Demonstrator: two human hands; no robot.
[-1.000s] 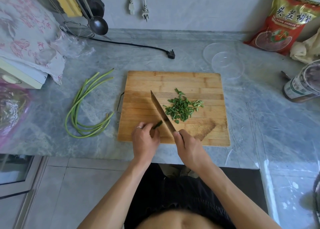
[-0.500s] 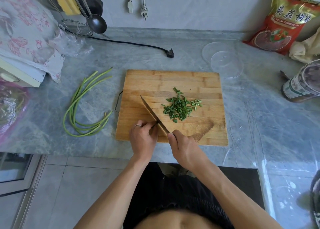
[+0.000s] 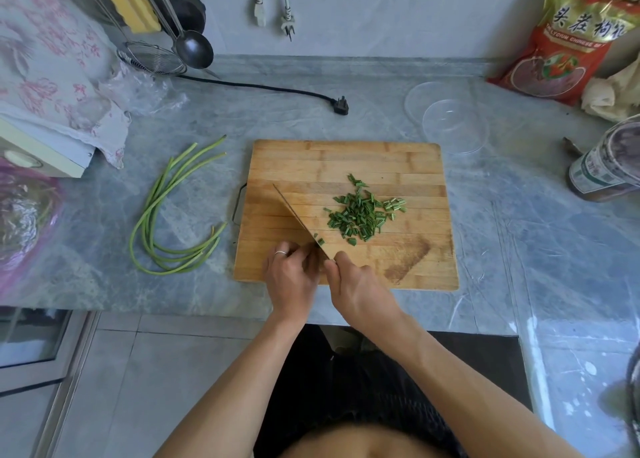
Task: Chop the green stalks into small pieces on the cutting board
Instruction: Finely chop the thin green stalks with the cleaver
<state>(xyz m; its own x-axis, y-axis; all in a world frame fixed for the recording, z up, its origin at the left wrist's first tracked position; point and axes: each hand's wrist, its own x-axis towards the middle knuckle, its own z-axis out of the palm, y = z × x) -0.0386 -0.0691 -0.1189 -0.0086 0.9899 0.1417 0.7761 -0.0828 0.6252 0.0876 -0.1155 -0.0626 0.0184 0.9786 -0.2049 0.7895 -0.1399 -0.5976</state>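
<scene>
A wooden cutting board [image 3: 346, 159] lies on the grey counter. A pile of chopped green pieces [image 3: 362, 215] sits at its middle right, with a few fresh pieces beside the blade. My right hand [image 3: 360, 288] grips the handle of a knife [image 3: 298, 218], its blade edge-down on the board and pointing far-left. My left hand [image 3: 289, 274], fingers curled, presses against the blade's left side at the board's near edge; whatever stalk stub it holds is hidden. Several long uncut green stalks [image 3: 162, 215] lie curved on the counter left of the board.
A clear plastic lid [image 3: 450, 125] lies behind the board on the right. A jar [image 3: 606, 166] and a red bag [image 3: 568, 38] stand at far right. A black power cord [image 3: 277, 90] crosses the counter behind the board. A cloth-covered appliance [image 3: 52, 76] fills the left.
The knife has shifted left toward my left hand. The stalk end seen a second ago between my left fingers is no longer visible, and new pieces lie by the blade.
</scene>
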